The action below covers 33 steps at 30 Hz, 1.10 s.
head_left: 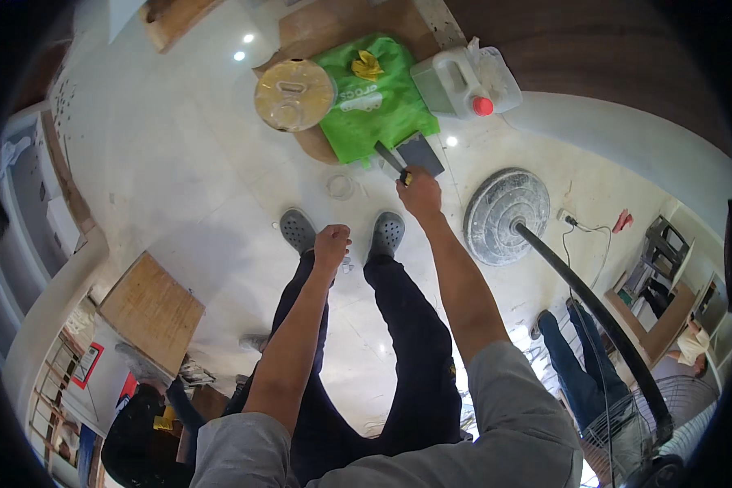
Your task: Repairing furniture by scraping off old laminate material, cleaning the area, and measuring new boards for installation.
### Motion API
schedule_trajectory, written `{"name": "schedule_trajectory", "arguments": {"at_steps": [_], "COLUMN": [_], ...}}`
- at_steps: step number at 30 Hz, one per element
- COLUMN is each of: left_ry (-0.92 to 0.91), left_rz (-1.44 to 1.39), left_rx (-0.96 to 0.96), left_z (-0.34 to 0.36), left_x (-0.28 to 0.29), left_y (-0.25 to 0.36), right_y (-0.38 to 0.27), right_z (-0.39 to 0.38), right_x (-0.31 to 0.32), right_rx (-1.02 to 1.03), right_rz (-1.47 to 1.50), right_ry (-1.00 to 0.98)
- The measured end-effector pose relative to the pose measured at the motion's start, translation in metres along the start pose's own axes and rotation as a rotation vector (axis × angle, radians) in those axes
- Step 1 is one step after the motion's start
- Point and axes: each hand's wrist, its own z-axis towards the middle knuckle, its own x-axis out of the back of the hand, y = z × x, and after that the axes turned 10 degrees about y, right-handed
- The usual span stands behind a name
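Note:
My right hand (420, 195) is closed round the handle of a flat-bladed tool, which looks like a putty knife (389, 158). Its grey blade points up and to the left, beside a dark grey square sheet (421, 154) at the corner of a green bag (382, 114). My left hand (332, 246) hangs above the floor between my grey clogs, its fingers curled in; whatever they may hold is hidden. A crumpled yellow piece (367, 65) lies on the bag. Left of the bag stands a round tub with a yellowish lid (294, 95).
A jug with a red cap (455, 84) stands right of the bag. The dusty round base of a stand fan (507, 216) is to my right, near a cable and plug (572, 220). A wooden board (152, 313) is at left. Other people are behind me on both sides.

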Motion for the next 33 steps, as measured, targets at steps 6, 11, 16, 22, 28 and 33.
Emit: {"name": "schedule_trajectory", "arguments": {"at_steps": [6,11,16,22,28,33], "left_ry": [0.102,0.068,-0.043,0.004,-0.013,0.252], "left_rz": [0.556,1.120,1.482,1.316,1.095,-0.535], "left_rx": [-0.459,-0.872,-0.970,-0.868,-1.045,-0.205], "left_z": [0.037,0.091,0.156,0.181,0.161,0.157], "left_x": [-0.030,-0.067,-0.099,-0.097,-0.073,-0.045], "left_y": [-0.001,0.018,0.033,0.050,0.067,0.100], "right_y": [0.070,0.105,0.114,0.093,0.042,-0.009], "right_z": [0.014,0.050,0.079,0.054,0.037,0.051], "right_x": [0.060,0.064,0.044,0.053,-0.020,-0.090], "right_rx": [-0.001,0.042,-0.101,0.061,-0.294,-0.558], "right_rz": [0.052,-0.032,-0.050,0.150,0.572,0.821], "right_ry": [0.292,0.321,0.309,0.499,-0.028,-0.212]}}
